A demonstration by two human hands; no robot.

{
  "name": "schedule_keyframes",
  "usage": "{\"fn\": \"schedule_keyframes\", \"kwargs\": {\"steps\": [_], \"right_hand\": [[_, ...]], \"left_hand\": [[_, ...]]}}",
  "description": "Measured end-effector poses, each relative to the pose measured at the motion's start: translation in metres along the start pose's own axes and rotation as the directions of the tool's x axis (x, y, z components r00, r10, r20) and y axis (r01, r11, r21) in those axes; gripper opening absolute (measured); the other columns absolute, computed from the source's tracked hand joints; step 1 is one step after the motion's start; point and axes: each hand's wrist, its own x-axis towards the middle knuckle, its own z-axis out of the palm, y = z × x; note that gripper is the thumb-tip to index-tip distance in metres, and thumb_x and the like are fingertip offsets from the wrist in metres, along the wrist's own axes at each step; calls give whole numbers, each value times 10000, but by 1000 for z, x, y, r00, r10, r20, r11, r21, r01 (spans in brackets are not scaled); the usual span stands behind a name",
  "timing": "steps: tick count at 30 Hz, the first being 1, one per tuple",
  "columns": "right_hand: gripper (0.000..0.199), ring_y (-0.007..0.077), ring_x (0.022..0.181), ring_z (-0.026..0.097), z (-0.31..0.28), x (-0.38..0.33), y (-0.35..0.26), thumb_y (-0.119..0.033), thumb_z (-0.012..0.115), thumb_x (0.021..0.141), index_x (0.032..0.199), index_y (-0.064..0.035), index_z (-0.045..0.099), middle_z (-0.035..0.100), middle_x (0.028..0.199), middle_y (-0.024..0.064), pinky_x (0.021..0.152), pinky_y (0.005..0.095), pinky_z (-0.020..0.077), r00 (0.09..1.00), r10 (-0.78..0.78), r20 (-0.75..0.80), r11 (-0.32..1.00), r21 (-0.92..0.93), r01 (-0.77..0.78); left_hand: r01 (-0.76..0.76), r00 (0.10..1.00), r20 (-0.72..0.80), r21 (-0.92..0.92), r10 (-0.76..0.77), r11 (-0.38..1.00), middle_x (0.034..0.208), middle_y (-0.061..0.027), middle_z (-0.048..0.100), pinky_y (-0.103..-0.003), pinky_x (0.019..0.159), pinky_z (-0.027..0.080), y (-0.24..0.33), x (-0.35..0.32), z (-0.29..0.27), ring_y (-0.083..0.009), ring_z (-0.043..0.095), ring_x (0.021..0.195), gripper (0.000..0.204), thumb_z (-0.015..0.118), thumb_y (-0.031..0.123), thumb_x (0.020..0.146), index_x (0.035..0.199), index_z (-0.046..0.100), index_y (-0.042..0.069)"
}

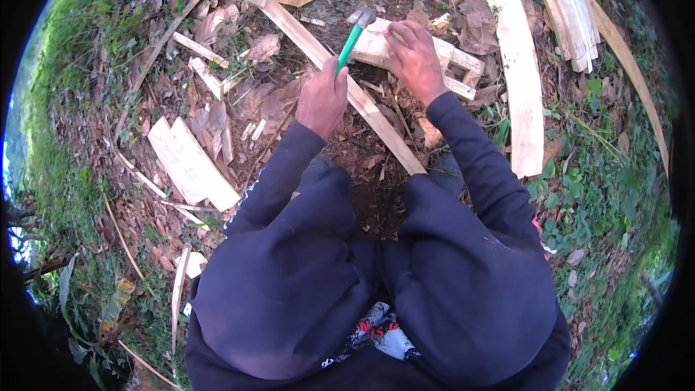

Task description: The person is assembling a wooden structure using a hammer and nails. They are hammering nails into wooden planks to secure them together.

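- Far left: grass bank [51, 123], then bare dirt covered in dry leaves [217, 119].
- Left of centre: flat pale offcut board [192, 163] lying on the ground, short wood scraps [206, 76] above it. No packages, labels or signs visible outdoors here.
- Long narrow batten [340, 80] runs diagonally from top left down to between the knees.
- Left hand [322, 100]: fist closed around the green handle of a hammer [352, 36]; handle angles up and right, metal head at the top end, over the end of the wood frame piece.
- Right hand [414, 54]: palm down, fingers curled, pressing on the wood frame piece [456, 65], a small assembly of short planks resting across the batten. Can't tell whether it pinches anything under the fingers.
- Right: wide curved plank [523, 80] on the ground, stack of thin slats [572, 7] at top right, one long strip [637, 76] beyond, then green weeds.
- Bottom: the person's dark sleeves and trousers, squatting.
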Motion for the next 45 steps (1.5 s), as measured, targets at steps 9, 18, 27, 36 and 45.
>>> {"fn": "schedule_keyframes", "kwargs": {"steps": [9,18,27,36,45], "right_hand": [[272,284,1230,537,0,2,0,-104,694,871,1133,-32,704,620,1219,78,1058,445,446,1000,-11,-2,999,-37,11],[281,313,1220,548,0,1,-1,-125,668,918,1175,-21,707,630,1235,106,1030,456,458,1000,17,23,1000,-5,-16],[285,316,1220,551,-1,1,-1,-127,665,921,1181,-17,709,633,1236,109,1044,454,449,1000,12,28,1000,-24,-12],[293,289,1233,533,0,-1,0,-117,678,880,1149,-2,695,635,1218,85,1064,448,425,1000,-18,17,999,-27,18],[287,285,1260,519,2,-3,3,-122,686,883,1151,-29,722,641,1241,78,1076,450,429,1000,-25,19,1000,-4,25]], "left_hand": [[24,999,-31,-106,-28,994,706,-275,599,-543,568,448,5,-6,1,-481,625,668,171,570,149,1020,1096,559,-4],[52,999,18,-42,-52,998,704,-276,593,-544,575,454,8,-5,5,-481,622,676,169,566,147,1023,1090,545,-6],[70,998,2,-32,-69,997,711,-282,606,-553,587,462,15,-1,5,-484,627,685,171,560,161,1024,1055,539,-6],[86,996,-5,-85,-86,993,690,-280,591,-550,572,449,32,3,-10,-481,620,665,170,554,142,1028,1085,555,-18],[37,999,-10,-36,-37,999,659,-262,567,-542,556,441,21,-1,-2,-471,608,643,143,565,141,1022,1014,533,2]]}}
